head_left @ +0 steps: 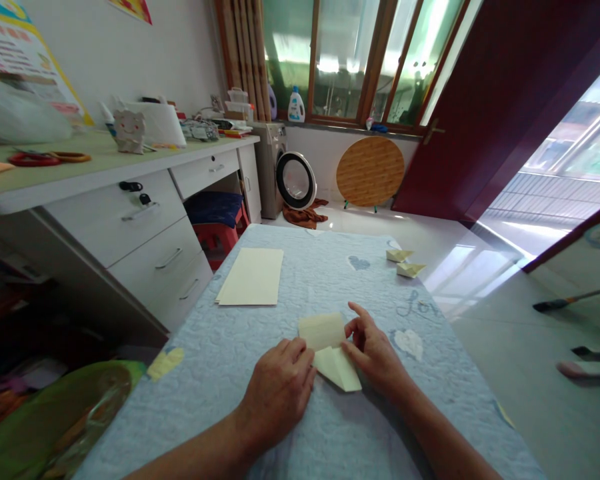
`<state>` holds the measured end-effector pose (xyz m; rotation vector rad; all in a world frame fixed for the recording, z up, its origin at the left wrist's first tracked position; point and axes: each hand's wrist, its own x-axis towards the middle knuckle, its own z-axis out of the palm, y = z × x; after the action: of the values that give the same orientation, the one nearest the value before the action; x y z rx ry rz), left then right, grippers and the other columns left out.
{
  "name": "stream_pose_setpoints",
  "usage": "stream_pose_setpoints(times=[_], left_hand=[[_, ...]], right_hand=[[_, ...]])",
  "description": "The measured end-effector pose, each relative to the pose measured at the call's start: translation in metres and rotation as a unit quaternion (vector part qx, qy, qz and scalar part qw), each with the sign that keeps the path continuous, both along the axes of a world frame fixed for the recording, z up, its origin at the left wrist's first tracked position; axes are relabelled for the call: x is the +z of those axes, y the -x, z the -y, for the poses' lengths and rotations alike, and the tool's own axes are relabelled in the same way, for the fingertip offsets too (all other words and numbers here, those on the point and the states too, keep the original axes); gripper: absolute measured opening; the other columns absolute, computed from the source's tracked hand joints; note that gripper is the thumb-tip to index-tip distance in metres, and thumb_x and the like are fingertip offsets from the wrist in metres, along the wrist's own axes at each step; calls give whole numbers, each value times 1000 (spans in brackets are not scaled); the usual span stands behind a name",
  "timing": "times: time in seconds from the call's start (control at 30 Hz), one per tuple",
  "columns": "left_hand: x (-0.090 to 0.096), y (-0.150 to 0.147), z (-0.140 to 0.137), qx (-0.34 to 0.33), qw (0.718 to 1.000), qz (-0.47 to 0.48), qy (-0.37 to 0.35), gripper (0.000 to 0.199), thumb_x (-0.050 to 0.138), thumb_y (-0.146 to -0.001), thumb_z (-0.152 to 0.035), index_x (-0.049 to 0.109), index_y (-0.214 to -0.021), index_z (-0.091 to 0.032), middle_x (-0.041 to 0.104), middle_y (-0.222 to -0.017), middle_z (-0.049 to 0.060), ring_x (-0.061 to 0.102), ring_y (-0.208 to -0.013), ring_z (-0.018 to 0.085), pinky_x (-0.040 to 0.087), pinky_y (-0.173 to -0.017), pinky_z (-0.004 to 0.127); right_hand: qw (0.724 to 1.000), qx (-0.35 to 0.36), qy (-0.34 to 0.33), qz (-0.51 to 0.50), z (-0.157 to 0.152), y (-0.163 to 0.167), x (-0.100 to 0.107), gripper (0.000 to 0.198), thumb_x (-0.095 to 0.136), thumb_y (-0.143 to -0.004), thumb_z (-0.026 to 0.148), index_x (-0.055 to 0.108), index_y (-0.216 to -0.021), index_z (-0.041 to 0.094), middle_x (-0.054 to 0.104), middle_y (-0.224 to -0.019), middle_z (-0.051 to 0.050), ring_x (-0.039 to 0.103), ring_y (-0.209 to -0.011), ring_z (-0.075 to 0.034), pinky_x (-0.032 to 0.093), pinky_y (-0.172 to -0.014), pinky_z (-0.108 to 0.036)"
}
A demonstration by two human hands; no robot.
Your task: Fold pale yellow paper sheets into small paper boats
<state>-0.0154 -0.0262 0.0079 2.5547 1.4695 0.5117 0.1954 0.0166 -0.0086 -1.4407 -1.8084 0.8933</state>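
Observation:
A partly folded sheet of pale yellow paper (324, 331) lies on the cloth-covered table, with a pointed flap at its near side. My left hand (283, 380) has its fingers curled and pressed together on the paper's left edge. At the right edge, my right hand (373, 347) pinches the paper between thumb and a bent finger, its index finger raised. Farther off to the left rests a stack of pale yellow sheets (253, 277). Two small folded paper pieces, one (411, 269) just nearer than the other (399, 255), sit at the table's far right.
A light blue quilted cloth (310, 267) covers the table. To the left stands a white desk (150, 220) with scissors (50, 158) on top. Below it, a green bin (130, 373) is beside the table. A washing machine (267, 167) with its door ajar stands ahead.

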Motion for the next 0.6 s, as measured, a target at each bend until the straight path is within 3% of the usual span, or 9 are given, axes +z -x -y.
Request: stream_pose_setpoints(times=[0.13, 0.37, 0.47, 0.6], left_hand=[[-1, 2, -3, 7, 998, 58, -14, 19, 50, -92, -16, 62, -106, -18, 64, -106, 8, 63, -91, 23, 57, -83, 41], [-2, 5, -5, -16, 993, 100, -63, 42, 61, -88, -34, 55, -123, -13, 61, -121, 16, 62, -109, 30, 55, -93, 47], [-6, 6, -3, -27, 994, 97, -52, 48, 66, -82, -30, 54, -126, -13, 60, -125, 18, 61, -113, 32, 54, -96, 49], [-8, 7, -4, -42, 989, 138, -25, 46, 59, -85, -22, 52, -130, -15, 55, -133, 16, 59, -118, 28, 52, -100, 44]], right_hand=[[995, -9, 44, -92, 3, 3, 3, 64, 54, -74, 17, 38, -136, 21, 57, -80, 3, 55, -59, -11, 45, -57, -23], [949, -28, 225, -217, 13, 15, 17, 70, 57, -65, 26, 28, -129, 24, 62, -85, 3, 60, -43, -11, 47, -40, -23], [935, -22, 253, -247, 16, 17, 24, 68, 59, -64, 24, 31, -125, 23, 63, -81, 4, 65, -48, -14, 50, -42, -23], [922, -28, 256, -290, 19, 17, 30, 62, 62, -67, 24, 34, -123, 21, 65, -82, 2, 68, -54, -15, 53, -46, -24]])
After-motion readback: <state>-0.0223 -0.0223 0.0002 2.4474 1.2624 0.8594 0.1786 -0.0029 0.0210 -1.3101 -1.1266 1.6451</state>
